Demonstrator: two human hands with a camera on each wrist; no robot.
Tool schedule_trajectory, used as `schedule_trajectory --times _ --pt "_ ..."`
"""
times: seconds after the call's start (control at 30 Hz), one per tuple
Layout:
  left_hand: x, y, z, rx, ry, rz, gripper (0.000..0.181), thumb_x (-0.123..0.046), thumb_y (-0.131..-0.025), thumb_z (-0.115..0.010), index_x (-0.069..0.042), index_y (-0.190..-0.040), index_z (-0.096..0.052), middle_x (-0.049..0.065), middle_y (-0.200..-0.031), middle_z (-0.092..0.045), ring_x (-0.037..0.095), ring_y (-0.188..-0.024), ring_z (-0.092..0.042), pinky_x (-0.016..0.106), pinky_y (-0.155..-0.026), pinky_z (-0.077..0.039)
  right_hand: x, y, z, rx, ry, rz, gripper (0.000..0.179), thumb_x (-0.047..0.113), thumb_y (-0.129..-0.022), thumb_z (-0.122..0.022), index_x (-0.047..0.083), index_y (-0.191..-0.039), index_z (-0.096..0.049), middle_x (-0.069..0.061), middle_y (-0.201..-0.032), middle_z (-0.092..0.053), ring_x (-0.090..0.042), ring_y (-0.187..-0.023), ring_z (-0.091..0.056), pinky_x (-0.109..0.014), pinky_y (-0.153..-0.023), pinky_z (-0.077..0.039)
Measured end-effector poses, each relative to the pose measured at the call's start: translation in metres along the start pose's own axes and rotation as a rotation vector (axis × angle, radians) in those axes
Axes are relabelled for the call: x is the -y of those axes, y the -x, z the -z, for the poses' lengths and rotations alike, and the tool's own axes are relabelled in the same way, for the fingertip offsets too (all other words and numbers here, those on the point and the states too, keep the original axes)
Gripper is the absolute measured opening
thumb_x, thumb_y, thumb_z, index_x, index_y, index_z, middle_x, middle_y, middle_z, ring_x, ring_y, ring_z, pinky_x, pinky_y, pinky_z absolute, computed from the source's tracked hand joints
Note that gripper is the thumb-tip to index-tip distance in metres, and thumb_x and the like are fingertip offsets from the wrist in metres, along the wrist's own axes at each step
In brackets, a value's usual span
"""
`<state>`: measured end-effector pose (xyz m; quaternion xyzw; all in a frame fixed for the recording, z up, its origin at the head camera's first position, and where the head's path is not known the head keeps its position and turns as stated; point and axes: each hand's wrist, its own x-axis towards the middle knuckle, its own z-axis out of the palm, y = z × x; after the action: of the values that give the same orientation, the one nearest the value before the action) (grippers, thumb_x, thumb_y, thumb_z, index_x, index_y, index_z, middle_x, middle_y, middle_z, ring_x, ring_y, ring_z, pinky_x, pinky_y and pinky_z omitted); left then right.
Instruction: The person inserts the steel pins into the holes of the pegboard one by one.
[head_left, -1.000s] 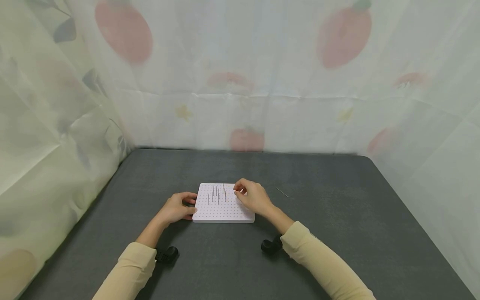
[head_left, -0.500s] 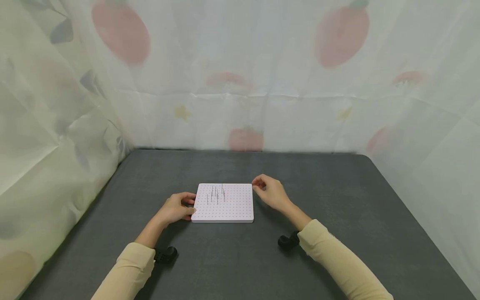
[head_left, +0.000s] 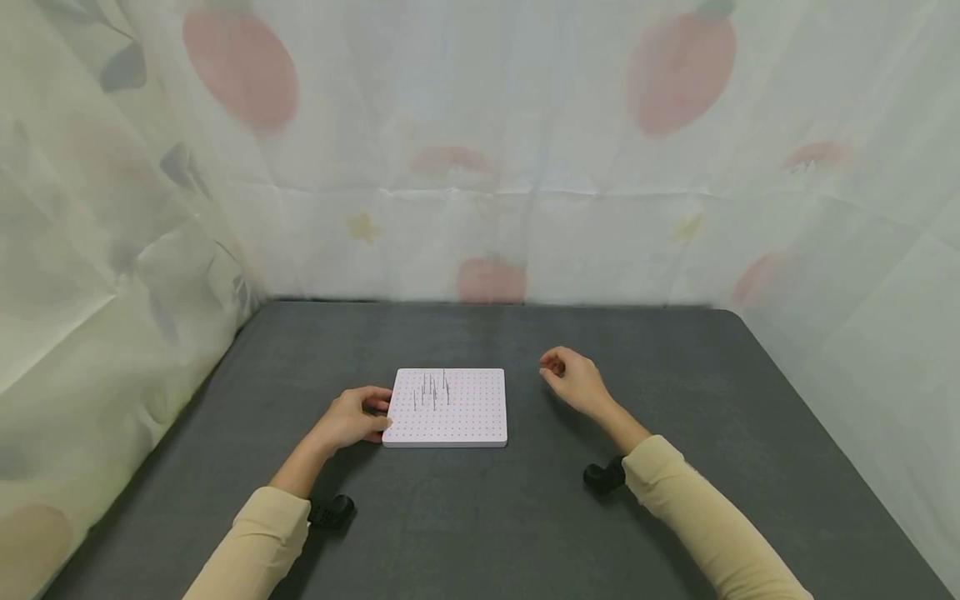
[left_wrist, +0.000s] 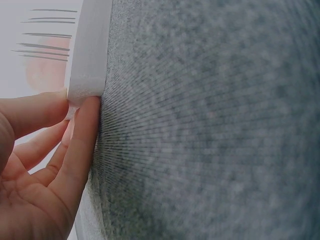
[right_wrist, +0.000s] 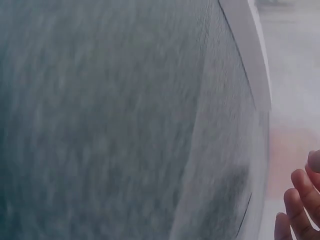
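A white pegboard [head_left: 480, 417] with a grid of small holes lies on the dark table. Several thin metal pins [head_left: 434, 396] stand upright in its upper left part. My left hand [head_left: 352, 417] grips the board's left edge; in the left wrist view the thumb [left_wrist: 40, 112] is at the top corner, with a finger lower at the side. My right hand [head_left: 577, 382] hovers right of the board, fingers loosely curled and nothing visible between them. A loose pin [right_wrist: 244, 215] shows as a thin dark line on the table beneath it in the right wrist view.
The grey-black tabletop [head_left: 465, 517] extends round the board on all sides. Light curtains with a strawberry print [head_left: 491, 279] hang behind it and at both sides. Black wrist devices [head_left: 603, 477] sit under each forearm.
My right hand has moved from above the board to the right, over the spot where the loose pin lay. The left hand has stayed at the board's left edge.
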<state>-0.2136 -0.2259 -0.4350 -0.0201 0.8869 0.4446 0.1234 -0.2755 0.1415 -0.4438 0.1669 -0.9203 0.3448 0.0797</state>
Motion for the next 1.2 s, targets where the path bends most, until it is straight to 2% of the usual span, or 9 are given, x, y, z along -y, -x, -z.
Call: schedule_trajectory --times 0.2,0.47,0.63,0.9,1.2 --pt "0.001 -0.001 0.000 -0.004 0.000 -0.011 0.054 0.000 -0.087 -0.068 0.005 -0.138 -0.051 0.026 -0.123 -0.059 0.018 -0.085 -0.069 0.035 -0.069 -0.063 -0.012 0.000 0.003 0.040 0.017 -0.061 0.020 0.015 -0.094 -0.065 0.003 -0.110 -0.066 -0.013 -0.101 -0.070 -0.025 -0.093 -0.065 -0.042 -0.082 -0.055" --pt "0.002 -0.003 0.000 0.004 0.007 0.004 0.055 -0.001 -0.087 -0.067 0.003 -0.139 -0.050 0.026 -0.125 -0.058 0.018 -0.085 -0.069 0.033 -0.069 -0.063 -0.023 -0.001 0.006 0.081 0.071 -0.082 0.018 0.014 -0.093 -0.064 0.000 -0.105 -0.065 -0.013 -0.095 -0.067 -0.021 -0.082 -0.061 -0.036 -0.072 -0.051" --pt "0.002 -0.001 0.001 0.000 0.009 -0.008 0.055 0.000 -0.087 -0.068 0.005 -0.138 -0.050 0.027 -0.124 -0.059 0.018 -0.086 -0.069 0.035 -0.069 -0.063 -0.027 0.000 0.004 0.110 0.080 -0.098 0.016 0.013 -0.093 -0.063 0.000 -0.102 -0.066 -0.012 -0.091 -0.067 -0.018 -0.076 -0.059 -0.032 -0.068 -0.048" --pt "0.002 -0.001 0.000 -0.002 0.021 -0.012 0.054 0.001 -0.086 -0.067 0.005 -0.138 -0.051 0.026 -0.123 -0.059 0.018 -0.085 -0.069 0.036 -0.069 -0.063 -0.030 -0.002 -0.001 0.110 0.098 -0.120 0.012 0.012 -0.093 -0.063 0.001 -0.098 -0.067 -0.011 -0.088 -0.067 -0.017 -0.072 -0.057 -0.030 -0.066 -0.047" --pt "0.003 -0.002 0.000 -0.008 0.012 -0.010 0.055 0.000 -0.086 -0.068 0.004 -0.138 -0.051 0.026 -0.124 -0.059 0.018 -0.084 -0.069 0.035 -0.068 -0.063 -0.025 -0.002 -0.002 0.094 0.140 -0.232 0.013 0.016 -0.092 -0.065 0.005 -0.098 -0.071 -0.010 -0.092 -0.068 -0.020 -0.078 -0.061 -0.034 -0.069 -0.050"
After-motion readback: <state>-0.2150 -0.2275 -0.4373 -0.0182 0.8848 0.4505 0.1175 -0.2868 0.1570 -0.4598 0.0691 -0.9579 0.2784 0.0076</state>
